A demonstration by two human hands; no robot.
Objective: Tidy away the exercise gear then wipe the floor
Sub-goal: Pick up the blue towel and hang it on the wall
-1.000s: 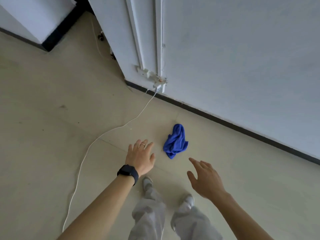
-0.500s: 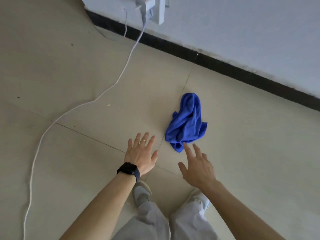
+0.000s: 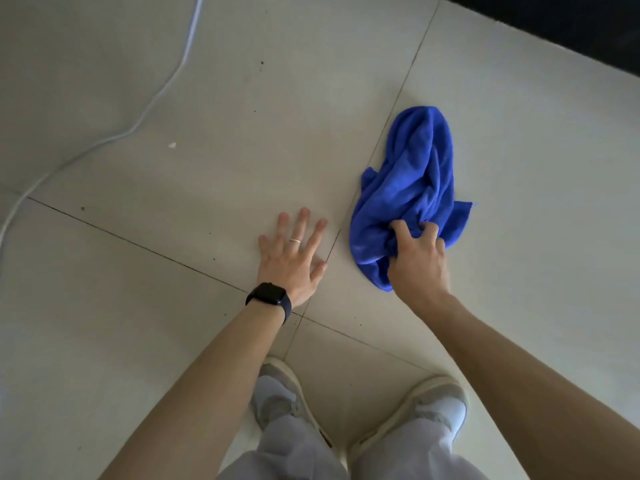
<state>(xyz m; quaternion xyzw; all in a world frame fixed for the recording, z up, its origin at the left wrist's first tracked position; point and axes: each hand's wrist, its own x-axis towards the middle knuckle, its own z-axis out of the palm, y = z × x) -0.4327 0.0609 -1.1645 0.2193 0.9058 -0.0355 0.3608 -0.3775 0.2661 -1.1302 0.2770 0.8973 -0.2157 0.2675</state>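
Observation:
A crumpled blue cloth (image 3: pixel 419 174) lies on the pale tiled floor (image 3: pixel 173 306), right of centre. My right hand (image 3: pixel 415 261) grips its near edge, fingers curled into the fabric. My left hand (image 3: pixel 291 258) is spread with straight fingers over the tile just left of the cloth, apart from it; it wears a ring and a dark watch on the wrist. Whether the palm touches the floor is unclear.
A white cable (image 3: pixel 145 112) snakes across the floor from the top left to the left edge. A dark skirting board (image 3: pixel 571 32) runs along the top right. My two shoes (image 3: pixel 429 407) stand at the bottom, close behind my hands.
The view has dropped closer to the floor. My right hand moved forward and took hold of the cloth's near edge. My left hand stayed spread beside it.

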